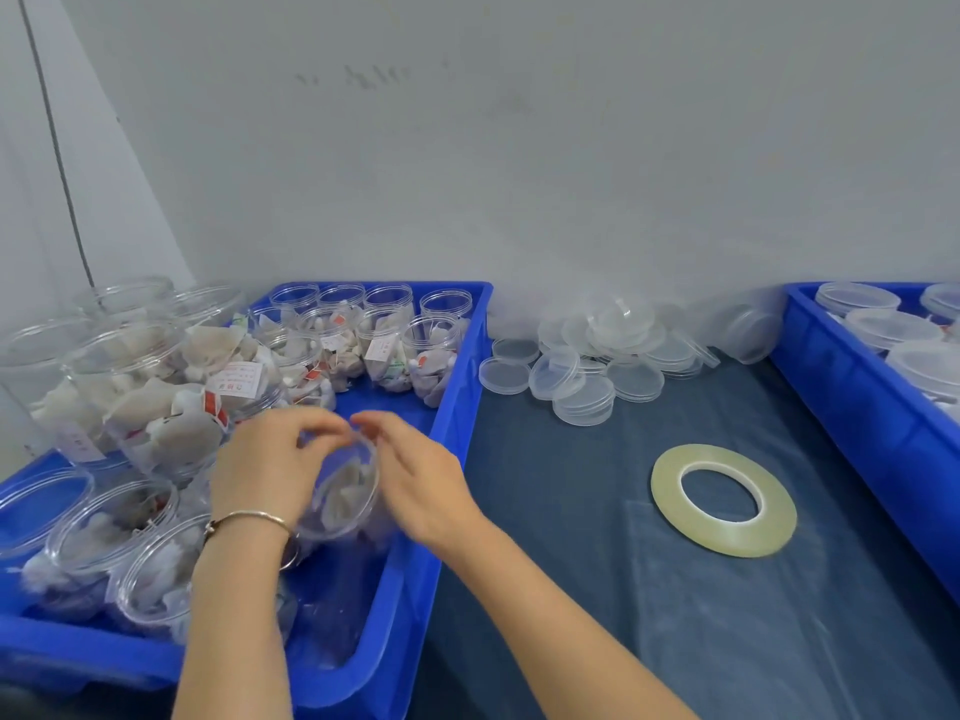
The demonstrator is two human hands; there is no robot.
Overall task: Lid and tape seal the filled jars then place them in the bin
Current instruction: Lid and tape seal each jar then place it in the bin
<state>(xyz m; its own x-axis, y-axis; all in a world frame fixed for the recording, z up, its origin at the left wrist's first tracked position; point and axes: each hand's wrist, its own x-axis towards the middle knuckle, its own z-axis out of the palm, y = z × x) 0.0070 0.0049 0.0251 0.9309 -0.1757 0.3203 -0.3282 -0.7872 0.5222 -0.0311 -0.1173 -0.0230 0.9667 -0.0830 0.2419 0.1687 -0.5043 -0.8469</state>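
A clear plastic jar [343, 498] filled with pale tea bags hangs tilted above the left blue bin [452, 407], its open mouth facing up and right. My left hand [265, 462] grips the jar's left side, fingers curled over the rim. My right hand [415, 472] holds the right side of the rim with curled fingers. A pile of clear lids [597, 356] lies on the dark mat behind. A roll of clear tape [723, 498] lies flat on the mat to the right.
Several filled, unlidded jars [156, 402] crowd the left bin. A second blue bin [872, 397] at the right edge holds lidded jars [893, 330]. The dark mat [571, 537] lies between the bins; a grey wall stands behind.
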